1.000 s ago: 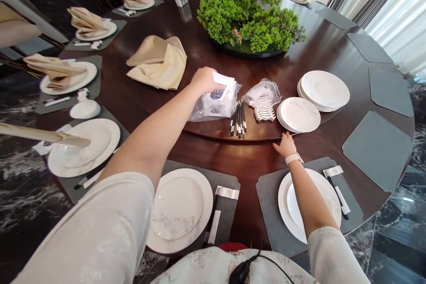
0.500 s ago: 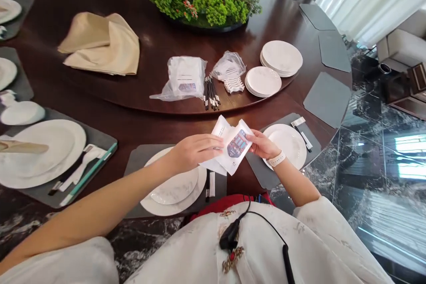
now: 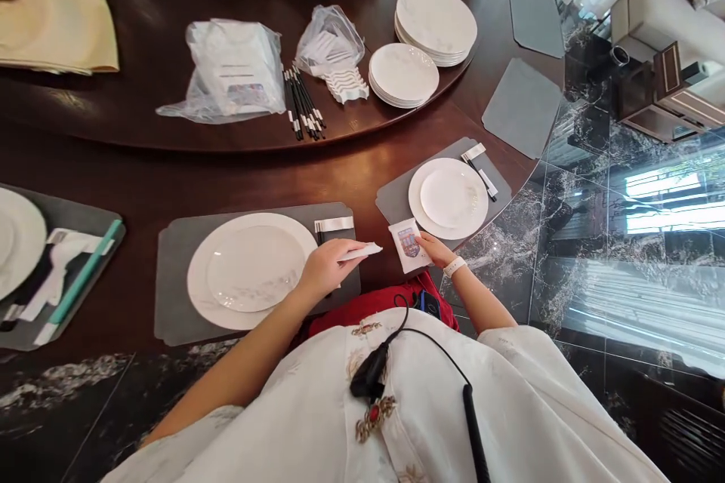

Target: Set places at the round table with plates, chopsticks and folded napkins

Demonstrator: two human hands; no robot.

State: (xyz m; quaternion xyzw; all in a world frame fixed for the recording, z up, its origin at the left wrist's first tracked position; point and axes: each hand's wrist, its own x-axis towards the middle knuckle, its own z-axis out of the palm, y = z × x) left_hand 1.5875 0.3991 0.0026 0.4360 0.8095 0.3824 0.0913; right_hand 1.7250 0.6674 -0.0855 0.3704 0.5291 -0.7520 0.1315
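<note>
My right hand (image 3: pixel 436 250) grips a white paper packet (image 3: pixel 406 243) with a coloured printed picture on it, by its right edge near the corner of the right placemat (image 3: pixel 390 198). In my left hand (image 3: pixel 325 270) is another white packet (image 3: pixel 362 251), seen nearly edge-on and pinched in the fingers. That hand is above the right part of the middle placemat (image 3: pixel 170 272), beside stacked white plates (image 3: pixel 257 260). Just behind it, black chopsticks on a white rest (image 3: pixel 337 224) are partly hidden. The two packets are apart.
On the raised turntable lie a plastic bag of white packets (image 3: pixel 235 68), several black chopsticks (image 3: pixel 304 106), a bag with white rests (image 3: pixel 334 49) and plate stacks (image 3: pixel 403 74). A beige cloth (image 3: pixel 57 11) lies at upper left. A place setting (image 3: pixel 453 200) stands right.
My hands have moved apart, each with a packet; before, the packets overlapped between them. The view has tilted down and shifted, so the plant is mostly out of sight.
</note>
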